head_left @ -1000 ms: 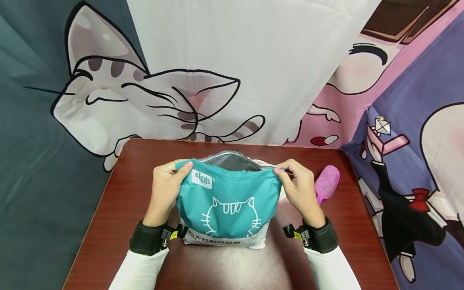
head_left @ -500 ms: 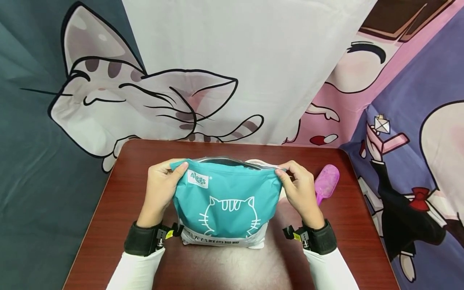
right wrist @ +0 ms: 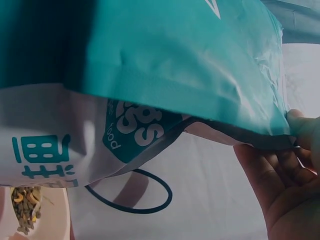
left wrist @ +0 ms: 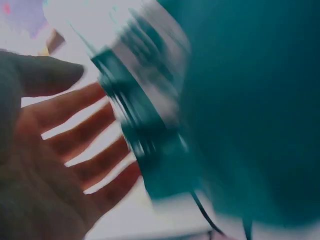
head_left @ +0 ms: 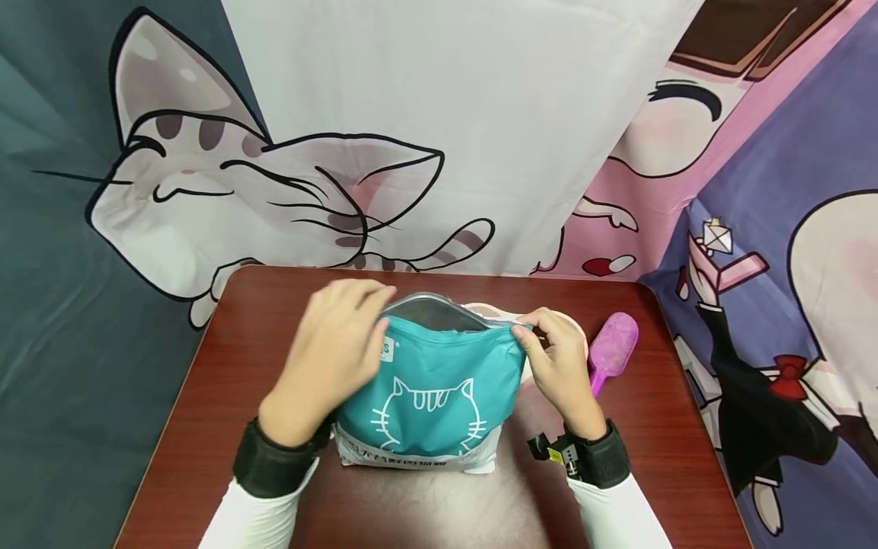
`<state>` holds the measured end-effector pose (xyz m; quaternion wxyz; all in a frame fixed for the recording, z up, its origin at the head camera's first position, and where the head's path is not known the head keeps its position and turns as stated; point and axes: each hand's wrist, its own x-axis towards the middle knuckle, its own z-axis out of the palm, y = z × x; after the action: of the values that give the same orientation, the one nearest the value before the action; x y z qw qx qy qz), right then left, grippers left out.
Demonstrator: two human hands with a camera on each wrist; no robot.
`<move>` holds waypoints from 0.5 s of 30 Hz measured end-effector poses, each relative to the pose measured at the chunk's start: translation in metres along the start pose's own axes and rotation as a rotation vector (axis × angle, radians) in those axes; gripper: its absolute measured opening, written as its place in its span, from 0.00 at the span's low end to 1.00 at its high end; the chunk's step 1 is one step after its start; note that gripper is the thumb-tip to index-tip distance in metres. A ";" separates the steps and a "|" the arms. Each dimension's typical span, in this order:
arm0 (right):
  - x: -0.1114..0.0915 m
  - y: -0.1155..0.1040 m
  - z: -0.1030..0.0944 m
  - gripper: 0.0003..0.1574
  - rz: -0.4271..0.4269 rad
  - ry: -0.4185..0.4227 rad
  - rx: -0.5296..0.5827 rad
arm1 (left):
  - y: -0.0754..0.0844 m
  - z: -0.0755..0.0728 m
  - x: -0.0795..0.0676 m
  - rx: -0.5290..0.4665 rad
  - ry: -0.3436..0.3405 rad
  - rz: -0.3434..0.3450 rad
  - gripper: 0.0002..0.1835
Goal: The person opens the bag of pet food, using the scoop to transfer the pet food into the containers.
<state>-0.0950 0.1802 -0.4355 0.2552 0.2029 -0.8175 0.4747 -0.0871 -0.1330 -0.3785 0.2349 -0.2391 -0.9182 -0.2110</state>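
A teal and white cat food bag (head_left: pixel 428 415) with a white cat-face outline stands upright on the table, its mouth gaping to show a silver lining. My right hand (head_left: pixel 557 358) pinches the top right corner of the bag. Over the top left corner is my left hand (head_left: pixel 336 343), covering part of the label. In the left wrist view, that hand (left wrist: pixel 75 135) has its fingers spread beside the blurred bag (left wrist: pixel 250 110). The right wrist view has the thumb and fingers of my right hand (right wrist: pixel 285 175) nipping the bag's corner.
Behind the bag stands a pale dish (right wrist: pixel 57 215) with brown and yellow kibble in it, mostly hidden in the head view. A purple scoop (head_left: pixel 613 345) lies right of my right hand on the reddish-brown table (head_left: pixel 206 457). A cartoon-printed cloth (head_left: pixel 411 69) hangs behind.
My left hand has let go of the top left corner and turned over above it. The bag's mouth narrowed, then widened again. My right hand keeps its pinch.
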 end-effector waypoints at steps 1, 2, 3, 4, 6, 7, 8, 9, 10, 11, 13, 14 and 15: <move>0.000 0.000 0.001 0.08 -0.002 0.001 0.006 | 0.004 0.002 0.002 0.022 -0.026 0.036 0.19; -0.001 0.001 0.001 0.08 -0.002 0.003 0.009 | 0.007 0.004 0.003 0.025 -0.050 0.057 0.19; -0.001 0.001 0.001 0.07 0.000 0.007 0.008 | 0.008 0.007 0.004 0.021 -0.069 0.064 0.18; -0.001 0.002 0.001 0.07 0.000 0.011 0.007 | 0.007 0.009 0.003 0.015 -0.079 0.063 0.16; -0.001 0.003 0.001 0.07 0.007 0.022 0.004 | 0.003 0.013 0.002 -0.020 -0.084 0.059 0.13; -0.001 0.003 0.001 0.07 0.013 0.027 0.004 | 0.000 0.015 0.001 -0.039 -0.079 0.059 0.11; -0.002 0.004 0.000 0.08 0.018 0.034 0.002 | -0.004 0.016 0.000 -0.055 -0.070 0.063 0.09; -0.002 0.005 0.000 0.08 0.022 0.039 0.006 | -0.007 0.016 0.000 -0.072 -0.060 0.069 0.07; -0.002 0.005 -0.001 0.08 0.024 0.039 0.010 | -0.011 0.016 -0.001 -0.087 -0.051 0.080 0.05; -0.002 0.005 -0.002 0.08 0.028 0.038 0.013 | -0.013 0.017 -0.002 -0.103 -0.044 0.091 0.04; -0.002 0.006 -0.003 0.07 0.027 0.028 0.018 | -0.018 0.016 -0.003 -0.132 -0.031 0.106 0.02; -0.001 0.006 -0.004 0.07 0.022 0.023 0.015 | -0.019 0.016 -0.004 -0.141 -0.029 0.110 0.03; -0.001 0.006 -0.005 0.06 0.019 0.012 0.012 | -0.020 0.015 -0.004 -0.150 -0.029 0.116 0.03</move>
<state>-0.0965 0.1871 -0.4382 0.2546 0.1938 -0.8150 0.4831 -0.0993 -0.1427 -0.3983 0.2149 -0.3117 -0.8878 -0.2616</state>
